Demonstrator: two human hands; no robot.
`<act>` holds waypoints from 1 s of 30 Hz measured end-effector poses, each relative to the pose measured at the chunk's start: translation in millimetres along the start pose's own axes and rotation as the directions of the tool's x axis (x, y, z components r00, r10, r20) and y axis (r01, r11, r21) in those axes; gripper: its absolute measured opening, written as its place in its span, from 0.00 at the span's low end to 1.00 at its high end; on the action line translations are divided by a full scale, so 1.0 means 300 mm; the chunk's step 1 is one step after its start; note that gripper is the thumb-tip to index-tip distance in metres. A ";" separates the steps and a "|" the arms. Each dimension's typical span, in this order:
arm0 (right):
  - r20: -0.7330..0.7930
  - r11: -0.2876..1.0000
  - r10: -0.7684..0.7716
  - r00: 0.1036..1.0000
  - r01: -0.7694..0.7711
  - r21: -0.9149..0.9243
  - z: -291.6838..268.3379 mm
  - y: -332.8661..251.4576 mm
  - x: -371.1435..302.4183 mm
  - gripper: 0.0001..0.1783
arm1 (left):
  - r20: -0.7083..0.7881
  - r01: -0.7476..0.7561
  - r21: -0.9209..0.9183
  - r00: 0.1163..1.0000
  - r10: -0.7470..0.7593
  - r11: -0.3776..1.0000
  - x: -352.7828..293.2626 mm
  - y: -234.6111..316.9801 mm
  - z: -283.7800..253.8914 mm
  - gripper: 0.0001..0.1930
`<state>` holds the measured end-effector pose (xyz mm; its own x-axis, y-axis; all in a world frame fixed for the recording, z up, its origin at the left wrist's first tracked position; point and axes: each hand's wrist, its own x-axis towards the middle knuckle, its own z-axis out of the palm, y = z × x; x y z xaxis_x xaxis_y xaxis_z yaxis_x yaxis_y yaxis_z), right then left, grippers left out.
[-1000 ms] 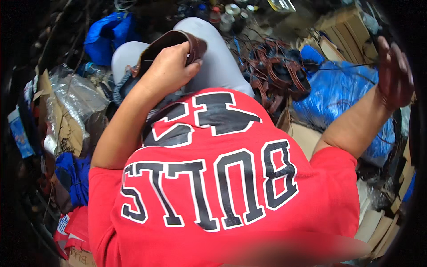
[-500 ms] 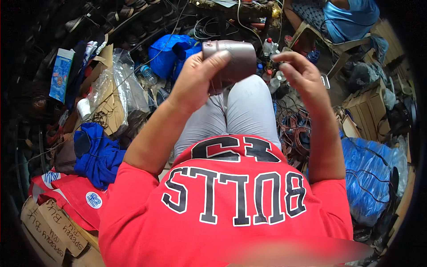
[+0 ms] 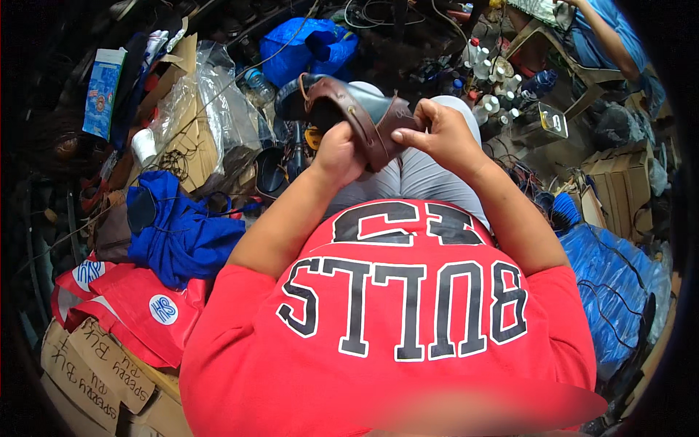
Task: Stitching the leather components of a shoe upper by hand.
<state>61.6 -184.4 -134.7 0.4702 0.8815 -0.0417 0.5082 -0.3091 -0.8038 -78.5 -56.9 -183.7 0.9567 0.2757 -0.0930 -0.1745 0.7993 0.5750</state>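
Note:
A brown leather shoe upper (image 3: 378,138) with dark navy panels and metal eyelets is held up over my knees. My left hand (image 3: 342,156) grips its lower left side, and the fingers are partly hidden behind the leather. At its right end my right hand (image 3: 448,138) pinches the edge between thumb and fingers. The far left end of the upper curls into an open loop with a brown lace along it. Below it lie my legs in light grey trousers (image 3: 375,191).
Several bottles (image 3: 484,69) stand ahead on the right, near a seated person in blue (image 3: 604,36). A blue plastic bag (image 3: 306,47) lies ahead. On the left are clear plastic, cardboard, blue cloth (image 3: 182,233) and a red bag (image 3: 138,313). At right sit a cardboard box (image 3: 619,186) and a blue-wrapped bundle (image 3: 611,291).
The upper has been turned, so its eyelets and navy panels now show. My right hand has come in from the right and taken hold of its right end.

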 end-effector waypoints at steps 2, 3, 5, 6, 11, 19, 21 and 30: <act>-0.089 0.995 -0.079 0.993 0.084 0.058 0.053 -0.012 0.026 0.16 | 0.061 0.044 -0.157 0.998 -0.034 0.987 0.037 -0.024 0.001 0.24; -0.086 0.995 -0.077 0.993 0.082 0.060 0.069 -0.018 0.039 0.16 | 0.011 -0.017 -0.099 1.000 0.018 0.995 0.047 -0.027 0.007 0.24; -0.124 0.987 -0.115 0.986 0.100 -0.124 0.087 -0.034 0.065 0.14 | -0.079 -0.040 -0.034 0.996 0.037 0.999 0.045 -0.012 0.022 0.29; -0.130 0.988 -0.126 0.984 0.112 -0.108 0.091 -0.034 0.072 0.16 | -0.084 -0.041 -0.032 0.996 0.038 0.999 0.037 -0.003 0.021 0.29; -0.013 0.977 -0.187 0.982 0.187 0.101 0.049 -0.074 0.045 0.16 | 0.092 -0.056 -0.085 0.994 0.063 0.995 -0.043 0.052 0.020 0.22; 0.276 0.918 -0.375 0.885 0.312 0.244 -0.018 -0.131 -0.089 0.18 | -0.003 -0.057 0.474 0.998 0.066 0.879 -0.277 0.075 0.024 0.21; 0.303 0.906 -0.409 0.861 0.342 0.250 -0.016 -0.127 -0.118 0.19 | -0.061 -0.025 0.422 0.997 0.056 0.906 -0.322 0.068 0.041 0.18; 0.334 0.809 -0.530 0.779 0.347 0.473 -0.024 -0.137 -0.226 0.11 | 0.101 0.035 0.667 0.986 -0.136 0.744 -0.317 0.116 0.134 0.10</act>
<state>14.1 -233.9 -94.6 -0.1440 0.9702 0.1950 0.2330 0.2248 -0.9461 -166.3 -76.8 -122.1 0.9901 0.1090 -0.0881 0.0587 0.2482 0.9669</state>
